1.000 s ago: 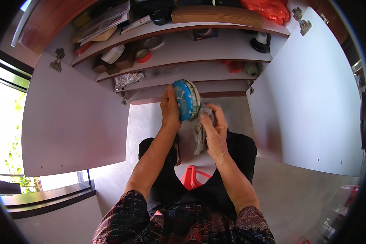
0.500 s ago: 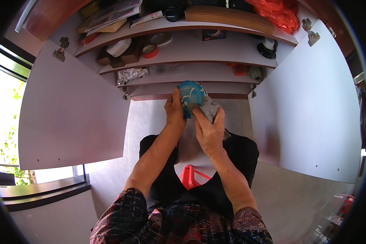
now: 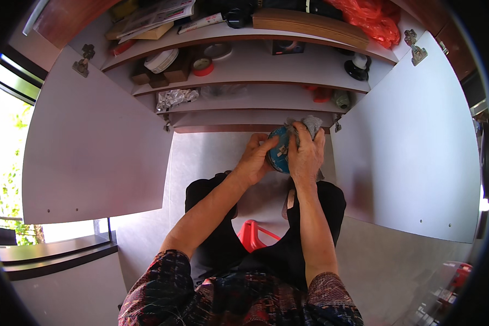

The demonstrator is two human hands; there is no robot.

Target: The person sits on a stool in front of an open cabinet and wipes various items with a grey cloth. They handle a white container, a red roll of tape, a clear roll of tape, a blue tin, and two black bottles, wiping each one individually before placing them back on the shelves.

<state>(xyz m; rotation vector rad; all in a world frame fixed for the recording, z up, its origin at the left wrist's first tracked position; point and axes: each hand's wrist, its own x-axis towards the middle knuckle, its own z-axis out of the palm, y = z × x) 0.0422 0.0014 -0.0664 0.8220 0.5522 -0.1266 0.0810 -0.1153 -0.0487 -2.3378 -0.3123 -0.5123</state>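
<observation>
My left hand (image 3: 255,159) is closed round the left side of a blue round tin (image 3: 278,156) with pale markings, its thumb lying over the near face. Bunched under the fingers of my right hand (image 3: 306,158) is a grey cloth (image 3: 312,125), pressed against the tin's right and upper side. Both hands hold the tin up above the floor, in front of the lowest cupboard shelf. Much of the tin is covered by my right hand and the cloth.
Two white cupboard doors (image 3: 92,141) stand open on either side. The shelves carry a red tape roll (image 3: 202,67), a brown wooden piece (image 3: 309,26), a red plastic bag (image 3: 368,22) and crumpled clear plastic (image 3: 177,99). A red stool (image 3: 250,234) shows between my legs.
The tin has moved right and slightly nearer, and has turned. My right hand and the cloth have shifted from its lower right to its upper right side.
</observation>
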